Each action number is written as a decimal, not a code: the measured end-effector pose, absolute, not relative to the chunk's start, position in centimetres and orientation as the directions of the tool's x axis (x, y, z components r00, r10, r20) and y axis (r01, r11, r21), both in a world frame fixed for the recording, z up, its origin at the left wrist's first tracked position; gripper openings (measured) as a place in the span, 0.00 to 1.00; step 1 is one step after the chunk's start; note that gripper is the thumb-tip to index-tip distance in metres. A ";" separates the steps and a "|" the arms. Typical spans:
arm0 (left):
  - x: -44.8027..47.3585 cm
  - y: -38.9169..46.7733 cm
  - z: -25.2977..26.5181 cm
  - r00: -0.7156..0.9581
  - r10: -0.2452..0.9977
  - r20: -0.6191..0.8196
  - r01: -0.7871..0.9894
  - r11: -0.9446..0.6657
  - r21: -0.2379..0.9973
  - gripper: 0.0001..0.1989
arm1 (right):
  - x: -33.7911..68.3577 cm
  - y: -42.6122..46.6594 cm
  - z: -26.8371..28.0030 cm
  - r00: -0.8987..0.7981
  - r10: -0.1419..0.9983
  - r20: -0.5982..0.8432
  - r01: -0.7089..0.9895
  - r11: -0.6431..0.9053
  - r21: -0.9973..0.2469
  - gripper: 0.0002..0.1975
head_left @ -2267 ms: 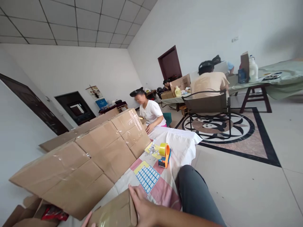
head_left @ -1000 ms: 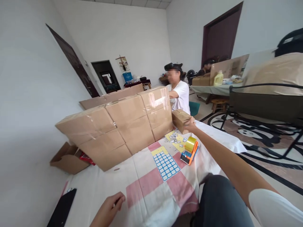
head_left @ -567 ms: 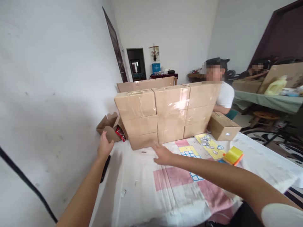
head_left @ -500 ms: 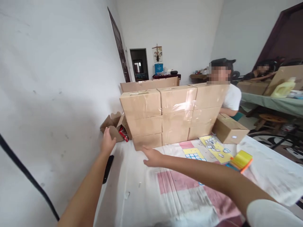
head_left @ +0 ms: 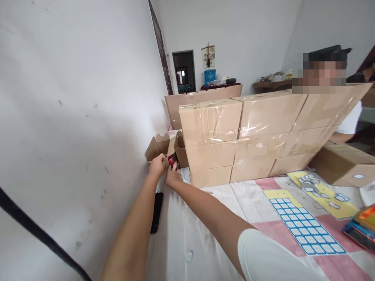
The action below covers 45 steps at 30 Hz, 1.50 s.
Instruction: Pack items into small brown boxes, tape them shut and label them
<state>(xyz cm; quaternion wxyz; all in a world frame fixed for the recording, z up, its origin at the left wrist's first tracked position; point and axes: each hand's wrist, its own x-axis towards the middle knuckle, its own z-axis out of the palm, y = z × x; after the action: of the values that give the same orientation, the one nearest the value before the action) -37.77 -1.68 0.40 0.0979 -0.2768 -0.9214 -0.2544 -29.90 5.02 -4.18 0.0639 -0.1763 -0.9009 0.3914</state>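
My left hand (head_left: 157, 166) is closed at the near edge of a small open cardboard box (head_left: 159, 145) beside the wall, its fingers pinching the cardboard. Right beside it, my right hand (head_left: 173, 176) has its fingers on a shiny red packet (head_left: 172, 159) at the mouth of a second open cardboard box (head_left: 182, 153). Part of the packet is hidden by the fingers and the box. A flat black object (head_left: 157, 212) lies on the cloth below my left hand.
Stacked taped cartons (head_left: 209, 154) form a wall across the table, with a person (head_left: 350, 121) behind. At right are another carton (head_left: 345, 164), a yellow sheet with cut-outs (head_left: 328, 208), a blue grid sheet (head_left: 304, 226) and an orange-blue packet (head_left: 363, 228) on the tablecloth (head_left: 211, 238).
My view has turned left and come closer to the open boxes. My right hand has moved from the stacked cartons to the red packet; my left hand has closed on the box edge.
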 end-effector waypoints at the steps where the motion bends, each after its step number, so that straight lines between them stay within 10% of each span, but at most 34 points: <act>1: -37.4 -1.7 0.2 -0.828 0.453 0.330 0.558 0.714 0.423 0.10 | -30.0 4.6 -4.2 -0.916 0.399 -0.037 0.296 0.612 -0.733 0.38; 11: -24.2 -5.7 2.1 -0.746 0.275 0.606 0.615 0.633 0.470 0.09 | -16.4 2.5 -1.1 -0.876 0.386 0.291 -0.044 0.536 -0.843 0.27; 17: -11.2 -11.2 4.0 -0.683 0.199 0.703 0.666 0.565 0.487 0.12 | 1.5 3.5 -3.6 -0.715 0.631 0.303 -0.290 0.126 -0.949 0.27; 22: -2.3 -15.6 1.9 -0.731 -0.025 0.682 0.676 0.102 0.729 0.06 | 14.5 12.9 -3.7 -0.630 0.749 0.206 -0.359 -0.047 -0.932 0.26; 26: 1.4 -15.1 -1.2 -0.819 -0.059 0.570 0.570 -0.187 0.800 0.03 | 23.4 19.0 1.5 -0.309 0.823 0.476 -0.560 0.247 -0.791 0.32; 29: 2.9 -12.8 -2.8 -0.867 0.069 0.493 0.453 -0.301 0.839 0.04 | 27.3 20.0 6.6 -0.138 0.690 0.710 -0.612 0.504 -0.609 0.38; 33: 4.6 -9.6 -4.1 -0.869 0.200 0.453 0.371 -0.345 0.862 0.08 | 27.3 18.4 9.4 -0.347 0.514 0.785 -0.570 0.549 -0.612 0.48; 40: 5.9 -8.3 -6.1 -0.817 0.350 0.459 0.376 -0.281 0.883 0.11 | 22.5 17.3 5.4 -0.954 -0.058 0.294 -0.249 0.701 -0.669 0.36; 45: 5.5 -9.3 -6.5 -0.783 0.410 0.468 0.421 -0.206 0.884 0.09 | 23.8 17.7 4.8 -0.964 -0.047 0.262 -0.174 0.856 -0.487 0.17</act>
<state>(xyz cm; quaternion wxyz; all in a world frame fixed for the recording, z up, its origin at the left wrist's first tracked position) 5.52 -9.28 -6.47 0.0037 -0.3296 -0.6302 -0.7030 23.78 17.71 4.76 0.1214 0.0577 -0.9556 0.2621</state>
